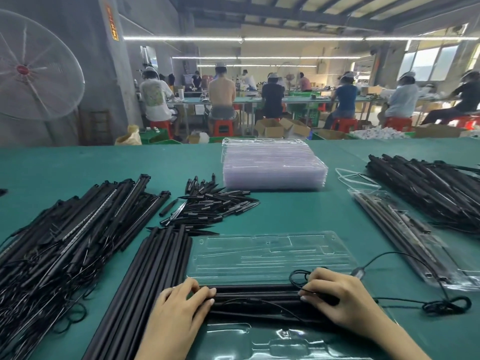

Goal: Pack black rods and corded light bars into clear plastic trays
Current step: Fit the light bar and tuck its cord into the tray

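Note:
An open clear plastic tray [270, 253] lies in front of me on the green table, its lid half toward the back. Across its near half lie black rods and a corded light bar [255, 300], side by side. My left hand [179, 307] presses on their left ends. My right hand [337, 297] presses on the right ends, fingers over a loop of black cord. The cord [441, 304] trails right to a coiled bundle. A bundle of plain black rods [145, 276] lies just left of the tray.
A big heap of corded light bars [65, 235] fills the left. Short black spikes [210, 203] lie piled behind. A stack of clear trays [272, 165] stands at the back centre. A packed tray [415, 235] and more bars [428, 188] lie right.

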Demonstrator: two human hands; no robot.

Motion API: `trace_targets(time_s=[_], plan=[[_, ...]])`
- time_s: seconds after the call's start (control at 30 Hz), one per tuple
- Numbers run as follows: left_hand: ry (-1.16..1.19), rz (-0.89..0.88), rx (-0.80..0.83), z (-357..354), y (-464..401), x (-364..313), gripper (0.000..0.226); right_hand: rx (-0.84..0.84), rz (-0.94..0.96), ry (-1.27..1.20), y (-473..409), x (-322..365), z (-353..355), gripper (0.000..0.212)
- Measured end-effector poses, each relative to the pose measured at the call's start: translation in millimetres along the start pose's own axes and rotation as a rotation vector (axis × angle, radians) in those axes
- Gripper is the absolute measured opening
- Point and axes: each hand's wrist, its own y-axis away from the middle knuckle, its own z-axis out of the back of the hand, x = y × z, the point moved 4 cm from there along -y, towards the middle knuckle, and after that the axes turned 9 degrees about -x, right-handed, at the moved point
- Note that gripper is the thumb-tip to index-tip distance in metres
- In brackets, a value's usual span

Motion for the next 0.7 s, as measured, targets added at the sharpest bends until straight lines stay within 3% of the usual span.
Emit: trace_targets(time_s=[0.23,0.33,0.4,0.57,0.7], plan=[[-0.091,0.081,0.075,-9,-14,19,0.076,-0.019,-0.024,-0.054,-22,-4,-16,0.017],[-0.119,0.111,0.139,-13,-17,21,0.043,-0.032,-0.029,-0.046,-26,-6,-16,0.02],[-0.107,0.153,0.152,-14,-16,18,0.028,-0.02,-0.037,-0.032,-22,-6,-14,0.034],[-0.11,0.156,0.241,-24,-10,5,0.047,0.085,0.03,0.069,-15,-1,-10,0.061],[-0.065,0.157,0.251,-27,-14,1,0.047,0.091,0.034,0.104,-14,2,-11,0.046]])
